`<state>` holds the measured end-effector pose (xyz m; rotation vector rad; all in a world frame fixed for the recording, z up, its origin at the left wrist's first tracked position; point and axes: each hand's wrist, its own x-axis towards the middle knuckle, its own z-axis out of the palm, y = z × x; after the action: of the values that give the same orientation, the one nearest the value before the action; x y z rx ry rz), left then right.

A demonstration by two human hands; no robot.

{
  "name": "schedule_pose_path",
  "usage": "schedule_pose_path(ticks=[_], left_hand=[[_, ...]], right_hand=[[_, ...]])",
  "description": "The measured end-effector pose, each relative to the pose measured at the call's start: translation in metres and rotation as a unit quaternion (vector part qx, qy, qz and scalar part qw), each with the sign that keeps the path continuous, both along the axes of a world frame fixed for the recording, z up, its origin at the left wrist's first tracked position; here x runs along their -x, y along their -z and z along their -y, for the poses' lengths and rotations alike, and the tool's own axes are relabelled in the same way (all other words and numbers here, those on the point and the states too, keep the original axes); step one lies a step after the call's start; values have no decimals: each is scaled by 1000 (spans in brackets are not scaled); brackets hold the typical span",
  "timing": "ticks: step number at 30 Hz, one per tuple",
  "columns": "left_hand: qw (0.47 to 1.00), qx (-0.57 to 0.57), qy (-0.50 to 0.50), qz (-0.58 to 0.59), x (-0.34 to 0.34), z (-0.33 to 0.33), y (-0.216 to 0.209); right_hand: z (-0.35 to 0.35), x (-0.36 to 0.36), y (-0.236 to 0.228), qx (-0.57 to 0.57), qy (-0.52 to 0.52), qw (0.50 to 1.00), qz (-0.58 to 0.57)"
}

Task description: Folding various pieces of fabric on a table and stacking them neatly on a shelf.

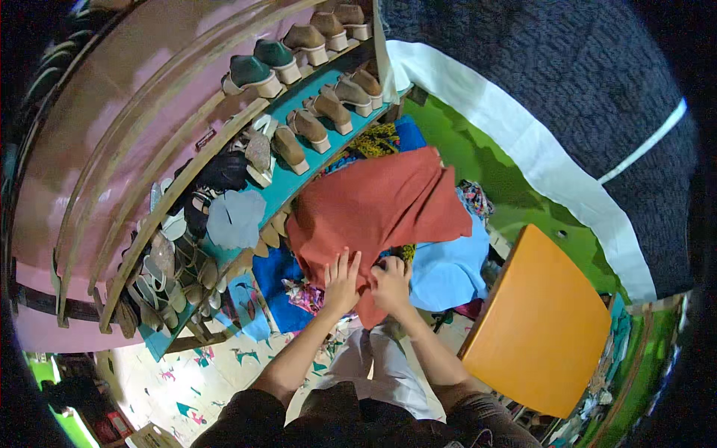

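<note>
The left hand (342, 287) lies on the red sheet (377, 198) with its fingers spread and pointing away from the body; the right hand (391, 286), just beside it, is curled at the sheet's near edge, and whether its fingertips pinch the material cannot be told. The red sheet lies in front of the person, draped over a pile of materials, with a narrow strip of it running down between the hands toward the person's legs (366, 358). For good control, press the left hand flat as an anchor, take only the red layer in the right fingers, and draw against the anchor so that the folds flatten without dragging the layers beneath. Around the sheet show dark blue fabric (275, 287) on the left, a light blue sheet (452, 272) on the right, and yellow-and-black patterned cloth (376, 140) at the far side. Farther out, an orange panel (541, 321) stands at the right and a teal shelf (317, 97) bearing shoes (305, 128) at the left. The right fingertips and the sheet's underside are hidden; the pile's support is covered; the shelf's lower contents overlap too closely to separate; the outer rim is dark and cut off.
</note>
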<state>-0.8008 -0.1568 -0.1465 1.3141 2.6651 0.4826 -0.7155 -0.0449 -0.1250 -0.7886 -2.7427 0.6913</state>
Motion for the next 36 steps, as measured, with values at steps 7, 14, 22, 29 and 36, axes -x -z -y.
schedule_pose_path(ticks=[7, 14, 22, 29, 36], left_hand=[[995, -73, 72, 11, -18, 41, -44], [981, -134, 132, -47, -92, 86, -71], [955, -246, 151, -75, -236, 112, -119], [922, -326, 178, -105, -317, 119, -193], [879, -390, 258, -91, -353, 116, -227]], right_hand=[[40, -58, -66, -161, -86, 978, -98], [80, -147, -126, -177, -109, 969, -132], [125, -299, -170, -184, 7, 973, -136], [140, -398, -181, -123, 168, 964, -164], [125, -494, -153, 92, 204, 966, 125]])
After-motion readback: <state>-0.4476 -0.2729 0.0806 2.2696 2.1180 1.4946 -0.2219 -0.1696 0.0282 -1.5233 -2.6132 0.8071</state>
